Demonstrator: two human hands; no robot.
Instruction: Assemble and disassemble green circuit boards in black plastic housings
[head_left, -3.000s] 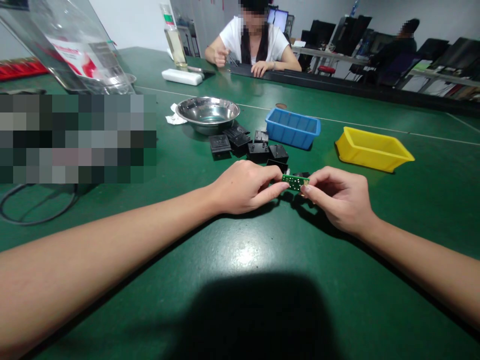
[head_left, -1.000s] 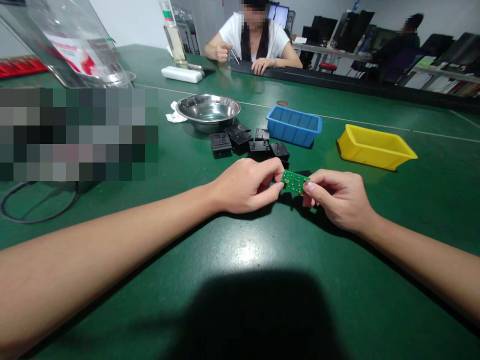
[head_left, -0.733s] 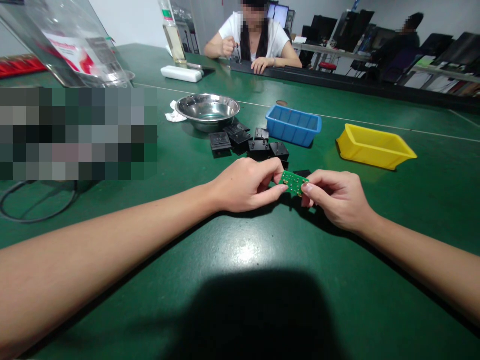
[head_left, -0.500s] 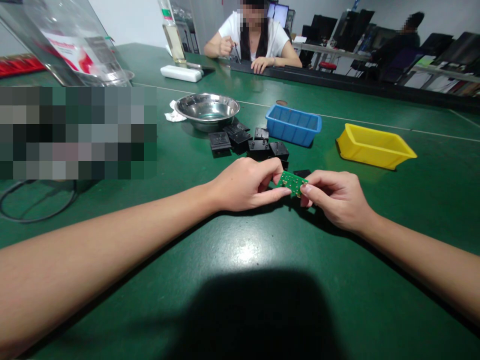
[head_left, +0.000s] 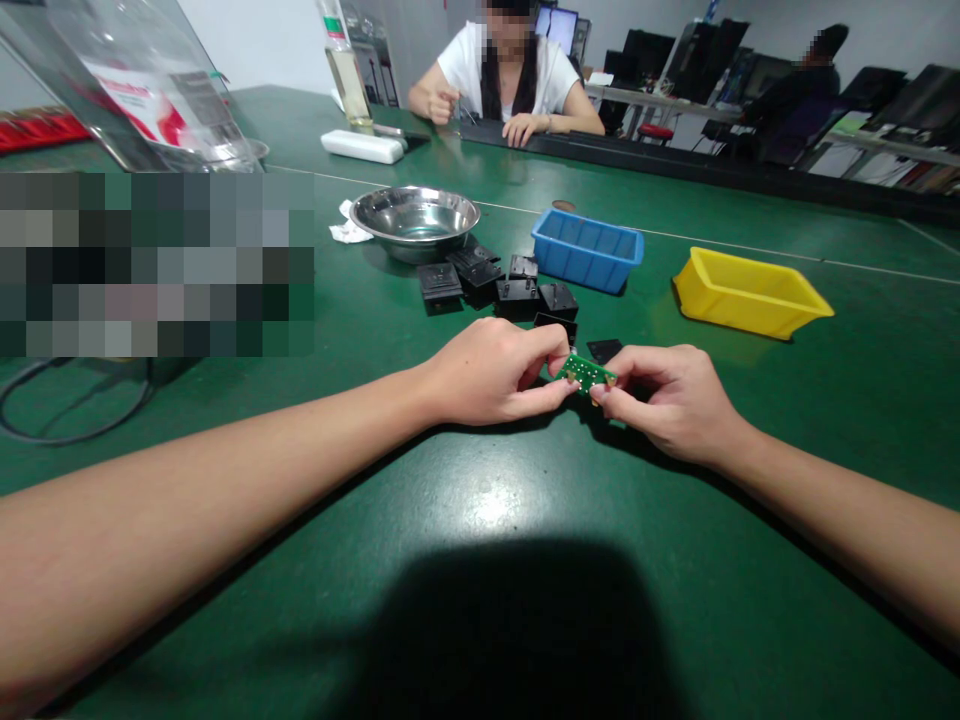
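A small green circuit board [head_left: 586, 372] is held between both hands just above the green table [head_left: 480, 520]. My left hand [head_left: 491, 370] pinches its left end with thumb and fingers. My right hand [head_left: 667, 400] pinches the right end, fingers curled. Just beyond the hands lie several black plastic housings [head_left: 499, 285], and one flat black piece [head_left: 603, 349] sits right behind the board.
A steel bowl [head_left: 415, 217], a blue bin [head_left: 587, 251] and a yellow bin [head_left: 750, 293] stand farther back. A clear bottle [head_left: 142, 80] and a cable loop [head_left: 67, 410] are at the left. Another person sits across the table [head_left: 510, 80].
The board has tilted from face-up to nearly edge-on and dropped slightly. Both hands stayed in place, pinching its ends.
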